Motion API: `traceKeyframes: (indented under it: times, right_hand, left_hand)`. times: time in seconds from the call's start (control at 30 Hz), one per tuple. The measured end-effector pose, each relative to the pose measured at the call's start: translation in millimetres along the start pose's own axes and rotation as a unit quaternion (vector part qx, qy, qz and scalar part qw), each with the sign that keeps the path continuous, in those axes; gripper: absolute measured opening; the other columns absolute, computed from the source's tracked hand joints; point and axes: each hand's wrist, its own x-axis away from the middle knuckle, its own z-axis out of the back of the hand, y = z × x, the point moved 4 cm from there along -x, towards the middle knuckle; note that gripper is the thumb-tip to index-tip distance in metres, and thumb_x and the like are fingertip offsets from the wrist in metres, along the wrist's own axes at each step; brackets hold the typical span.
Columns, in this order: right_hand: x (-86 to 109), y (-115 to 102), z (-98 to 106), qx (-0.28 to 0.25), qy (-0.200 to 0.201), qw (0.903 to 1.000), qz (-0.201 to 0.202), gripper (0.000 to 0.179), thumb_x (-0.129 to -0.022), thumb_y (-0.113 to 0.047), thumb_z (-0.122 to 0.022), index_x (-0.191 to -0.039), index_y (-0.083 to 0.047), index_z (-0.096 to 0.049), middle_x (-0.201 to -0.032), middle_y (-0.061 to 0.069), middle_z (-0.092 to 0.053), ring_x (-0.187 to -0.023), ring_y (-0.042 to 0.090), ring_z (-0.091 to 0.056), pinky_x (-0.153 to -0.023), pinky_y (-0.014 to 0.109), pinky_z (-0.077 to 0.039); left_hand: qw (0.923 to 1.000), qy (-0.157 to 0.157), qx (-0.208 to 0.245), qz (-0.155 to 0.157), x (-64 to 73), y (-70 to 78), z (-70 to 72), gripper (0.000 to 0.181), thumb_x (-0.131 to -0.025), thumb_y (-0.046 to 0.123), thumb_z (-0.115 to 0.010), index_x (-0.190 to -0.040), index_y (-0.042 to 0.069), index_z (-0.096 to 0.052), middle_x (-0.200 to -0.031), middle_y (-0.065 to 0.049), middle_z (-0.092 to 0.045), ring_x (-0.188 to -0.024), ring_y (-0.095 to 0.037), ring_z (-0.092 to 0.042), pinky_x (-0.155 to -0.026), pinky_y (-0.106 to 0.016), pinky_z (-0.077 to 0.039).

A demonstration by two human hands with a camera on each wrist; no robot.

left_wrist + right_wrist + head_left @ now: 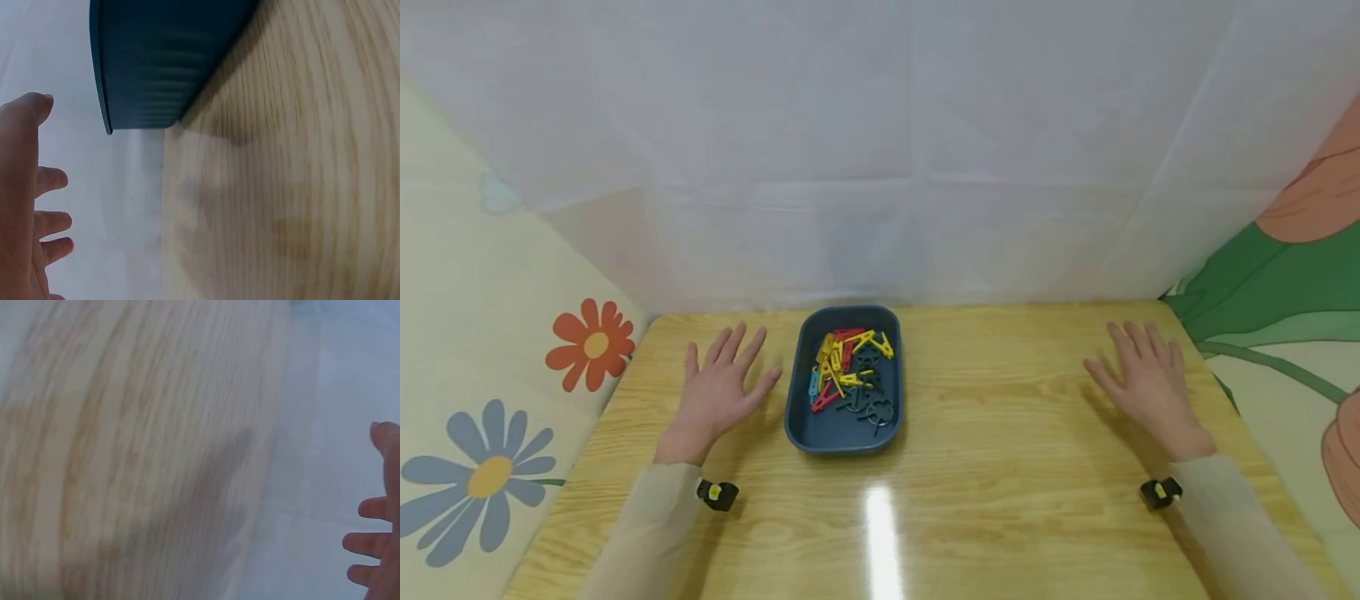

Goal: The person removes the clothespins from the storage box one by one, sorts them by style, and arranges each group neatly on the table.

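Note:
My left hand (718,392) is spread with nothing in it, just left of a dark blue plastic tray (831,442). Inside that tray lie several yellow clothespins (852,379), red clothespins (826,398), a light blue clothespin (814,382) and several dark clips with metal rings (878,412). Far to the right, my right hand (1150,392) is also spread and holds nothing. In the left wrist view the tray's side wall (162,69) shows beyond the thumb. Bare wood and the hand's shadow fill much of the right wrist view.
The wooden table (1000,467) ends at a white sheet (910,167) along its back. Flower-patterned cloth (467,267) borders the left side, and another patterned cloth (1285,333) the right. A small black camera sits on each wrist.

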Motion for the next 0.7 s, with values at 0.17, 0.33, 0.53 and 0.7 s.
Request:
traceKeyframes:
  times: [0.17, 0.33, 0.53, 0.7]
  right_hand:
    - [-2.0, -10.4, 2.6, -0.014, 0.066, 0.9961, 0.057, 0.063, -0.101, -0.035, -0.066, -0.143, 0.009, -0.051, -0.139, 0.037, -0.053, -0.128, 0.058, -0.047, -0.106, 0.071, -0.035]
    - [-3.8, -21.3, 6.1, -0.028, 0.089, 0.9923, 0.082, 0.052, -0.097, -0.021, -0.07, -0.136, 0.011, -0.057, -0.128, 0.035, -0.061, -0.116, 0.054, -0.057, -0.098, 0.068, -0.043]
    - [-8.8, -34.0, 7.8, -0.054, 0.076, 0.9916, 0.09, 0.043, -0.096, -0.014, -0.069, -0.13, 0.011, -0.061, -0.119, 0.034, -0.066, -0.109, 0.053, -0.061, -0.094, 0.067, -0.045]
    - [-12.9, -45.8, 7.7, -0.074, 0.061, 0.9907, 0.097, 0.04, -0.096, -0.013, -0.071, -0.128, 0.011, -0.063, -0.112, 0.03, -0.069, -0.104, 0.049, -0.063, -0.093, 0.064, -0.046]
  left_hand:
    - [0.9978, 0.039, 0.052, -0.009, 0.9, 10.0, 0.1, 0.069, -0.105, 0.047, -0.056, -0.158, 0.005, -0.044, -0.153, -0.029, -0.046, -0.137, -0.051, -0.043, -0.11, -0.076, -0.023]
    - [0.9909, 0.035, 0.13, 0.002, 2.1, 20.5, -4.2, 0.065, -0.106, 0.04, -0.059, -0.155, 0.0, -0.045, -0.143, -0.03, -0.054, -0.124, -0.049, -0.055, -0.101, -0.07, -0.04]
    - [0.9766, 0.033, 0.212, 0.019, 5.6, 35.2, -11.5, 0.059, -0.105, 0.031, -0.063, -0.15, -0.004, -0.049, -0.137, -0.028, -0.058, -0.114, -0.042, -0.062, -0.094, -0.06, -0.052]
    - [0.9683, 0.047, 0.242, 0.04, 11.0, 43.6, -16.6, 0.053, -0.105, 0.025, -0.064, -0.147, -0.006, -0.052, -0.131, -0.027, -0.062, -0.108, -0.039, -0.065, -0.088, -0.056, -0.056]
